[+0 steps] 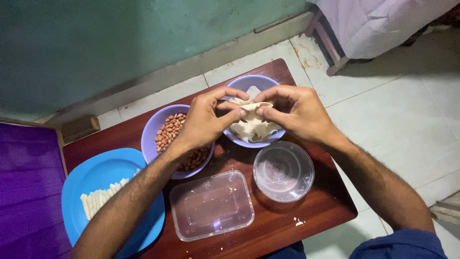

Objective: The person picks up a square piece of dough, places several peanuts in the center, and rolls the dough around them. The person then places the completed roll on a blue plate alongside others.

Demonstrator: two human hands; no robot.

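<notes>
Clear tub (pixel 212 205) nearest; both hands' fingertips (pixel 243 112) pinch dough sheet (pixel 249 125)

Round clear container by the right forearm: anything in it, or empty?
Empty, as far as shown: the round clear container shows only the brown table through its base. A thin film of liquid cannot be ruled out.

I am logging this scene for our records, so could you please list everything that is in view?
Wrapper sheet: one, pale cream, pinched between both hands above the far bowl.
Bowl of wrappers: one, lilac, far middle of the table.
Bowl of peanuts: one, lilac, left of that bowl.
Plate: one, blue, near left, holding a row of white rolls.
Rectangular container: one, clear, near middle.
Round container: one, clear, right of it.
Table: one, dark reddish wood, on a pale tiled floor.
Left hand: pinching the sheet's left edge.
Right hand: pinching its right edge.
</notes>
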